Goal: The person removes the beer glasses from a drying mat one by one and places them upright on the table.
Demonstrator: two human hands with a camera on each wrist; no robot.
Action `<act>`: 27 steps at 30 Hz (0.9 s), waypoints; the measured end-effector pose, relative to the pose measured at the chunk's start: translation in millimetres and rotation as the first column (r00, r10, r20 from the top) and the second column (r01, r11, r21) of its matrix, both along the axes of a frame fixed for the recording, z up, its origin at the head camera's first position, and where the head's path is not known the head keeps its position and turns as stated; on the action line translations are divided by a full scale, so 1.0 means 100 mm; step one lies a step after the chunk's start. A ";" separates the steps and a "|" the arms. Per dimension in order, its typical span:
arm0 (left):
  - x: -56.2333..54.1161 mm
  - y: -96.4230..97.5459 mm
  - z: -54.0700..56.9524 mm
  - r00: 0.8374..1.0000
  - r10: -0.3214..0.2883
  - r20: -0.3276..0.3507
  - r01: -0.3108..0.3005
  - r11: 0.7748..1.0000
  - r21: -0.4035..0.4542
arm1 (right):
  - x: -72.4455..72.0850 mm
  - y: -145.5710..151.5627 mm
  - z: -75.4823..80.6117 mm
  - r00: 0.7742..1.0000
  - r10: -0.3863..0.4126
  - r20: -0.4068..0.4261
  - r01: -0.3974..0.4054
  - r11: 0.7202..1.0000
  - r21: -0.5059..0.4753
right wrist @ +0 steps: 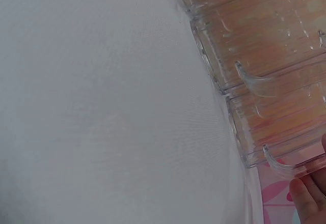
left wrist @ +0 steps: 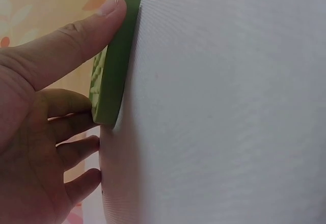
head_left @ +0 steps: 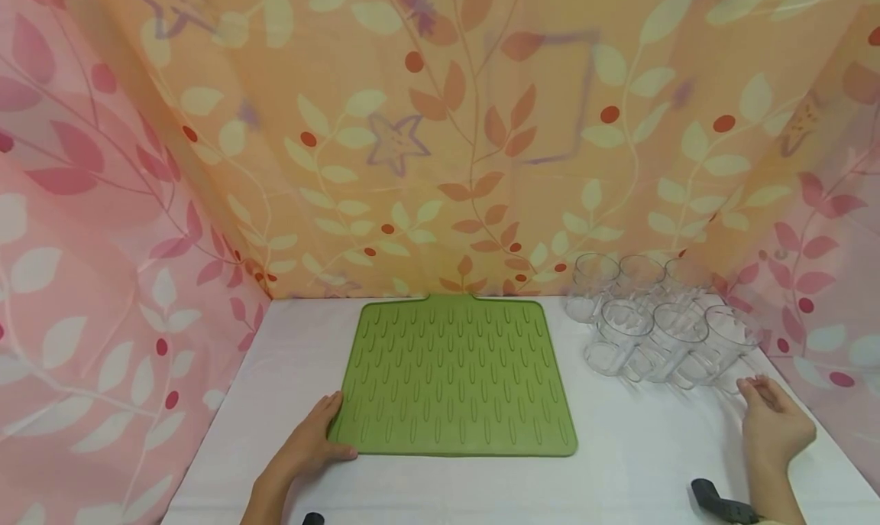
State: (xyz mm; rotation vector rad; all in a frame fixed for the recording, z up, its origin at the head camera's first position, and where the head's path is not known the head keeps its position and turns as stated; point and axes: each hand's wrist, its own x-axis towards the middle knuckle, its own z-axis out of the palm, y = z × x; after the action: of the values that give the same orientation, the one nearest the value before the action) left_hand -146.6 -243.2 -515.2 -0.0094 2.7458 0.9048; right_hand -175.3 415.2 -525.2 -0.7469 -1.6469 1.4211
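Note:
A green ribbed mat (head_left: 450, 372) lies flat on the white tabletop, its short tab at the far edge. My left hand (head_left: 309, 437) rests at its near left corner, thumb against the front edge and fingers along the left side; the left wrist view shows the thumb touching the mat's thick rim (left wrist: 118, 56). At the right stand clear glass mugs in two rows of three. My right hand (head_left: 777, 422) is at the front right glass mug (head_left: 725, 341); in the right wrist view, thumb and fingers pinch its handle (right wrist: 285, 172), partly cut off by the frame.
Behind the front row stand the back mugs (head_left: 594, 280), close to the patterned curtain (head_left: 440, 128). Pink patterned cloth (head_left: 82, 280) borders the left side, with more at the right. White tabletop (head_left: 509, 490) shows in front of the mat. A black device (head_left: 718, 502) sits at the right wrist.

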 end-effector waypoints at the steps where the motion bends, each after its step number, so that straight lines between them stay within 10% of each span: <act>1: 0.00 0.00 0.00 1.000 -0.001 0.000 0.001 1.000 -0.002 | 0.01 0.00 0.00 1.000 0.006 0.004 -0.006 1.000 -0.001; 27: 0.01 0.00 0.01 1.000 -0.002 -0.001 0.002 1.000 -0.004 | 0.21 -0.01 0.30 0.976 0.121 0.180 -0.115 0.992 -0.046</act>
State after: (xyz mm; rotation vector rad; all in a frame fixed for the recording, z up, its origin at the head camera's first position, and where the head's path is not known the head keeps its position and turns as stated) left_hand -145.1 -243.3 -514.3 -0.0069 2.7477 0.8983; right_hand -154.0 414.3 -495.6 -0.8319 -1.8372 1.5053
